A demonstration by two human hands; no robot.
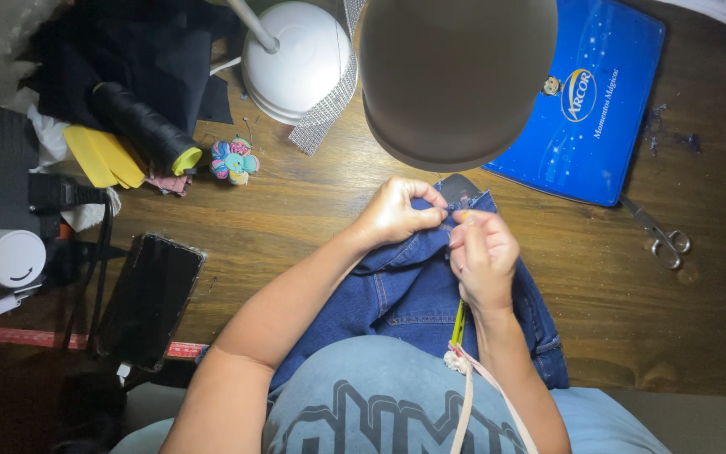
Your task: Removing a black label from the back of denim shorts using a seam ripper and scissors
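Head view: blue jeans (413, 290) on wooden surface (313, 210), left hand (397, 210) pinching denim edge, right hand (482, 256) closed w/ fingertips on same edge; scissors (661, 235) right of jeans.

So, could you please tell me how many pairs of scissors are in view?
1: the scissors lie on the wooden table right of the jeans, below the blue tin. Others may hide under the lamp shade.

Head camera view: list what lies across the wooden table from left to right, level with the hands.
White cylinder → black phone → left hand pinching the blue jeans → right hand, also on the jeans → scissors.
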